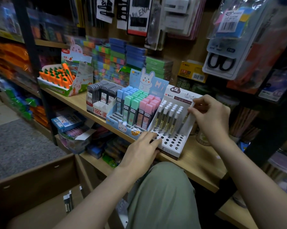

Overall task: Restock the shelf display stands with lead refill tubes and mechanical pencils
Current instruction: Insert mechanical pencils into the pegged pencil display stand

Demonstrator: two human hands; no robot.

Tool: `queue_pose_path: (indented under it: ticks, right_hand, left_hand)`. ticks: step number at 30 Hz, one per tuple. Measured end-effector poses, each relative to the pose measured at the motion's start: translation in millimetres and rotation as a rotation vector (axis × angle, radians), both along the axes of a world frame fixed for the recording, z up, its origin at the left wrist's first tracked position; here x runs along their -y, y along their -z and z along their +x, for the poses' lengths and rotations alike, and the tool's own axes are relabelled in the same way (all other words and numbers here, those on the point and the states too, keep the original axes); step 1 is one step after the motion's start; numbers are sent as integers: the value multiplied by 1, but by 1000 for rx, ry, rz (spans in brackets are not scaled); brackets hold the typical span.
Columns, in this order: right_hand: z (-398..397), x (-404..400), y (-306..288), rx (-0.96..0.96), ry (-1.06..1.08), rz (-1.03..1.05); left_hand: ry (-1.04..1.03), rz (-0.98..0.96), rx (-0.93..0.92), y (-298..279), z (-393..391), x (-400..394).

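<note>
- Left hand [142, 148] lies palm down, fingers straight and spread a little, fingertips [156, 140] resting on the front of the stand [170, 146].
- Left forearm runs bare from the lower left up to the wrist.
- Right hand [208, 111] is raised, back to the camera, fingers curled, pinching a pencil [184, 123] near its top.
- Right forearm reaches in bare from the lower right.
- A bent knee shows between the arms.
</note>
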State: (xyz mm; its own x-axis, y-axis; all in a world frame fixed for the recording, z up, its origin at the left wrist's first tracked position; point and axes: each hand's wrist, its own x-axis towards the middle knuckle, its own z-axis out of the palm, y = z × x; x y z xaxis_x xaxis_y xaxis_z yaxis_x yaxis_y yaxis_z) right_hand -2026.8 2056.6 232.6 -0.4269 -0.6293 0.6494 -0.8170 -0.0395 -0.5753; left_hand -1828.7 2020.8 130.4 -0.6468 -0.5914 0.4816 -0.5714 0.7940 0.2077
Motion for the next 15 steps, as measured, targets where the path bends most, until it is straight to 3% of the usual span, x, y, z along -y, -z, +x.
queue_pose_path:
  ticks: [9,15]
  right_hand:
    - [2,2,-3,-40,26,181]
    - [4,-3,2,-215,87,196]
  left_hand:
    - [67,-1,-3,1,6,-1]
    - [73,9,-24,0,6,2]
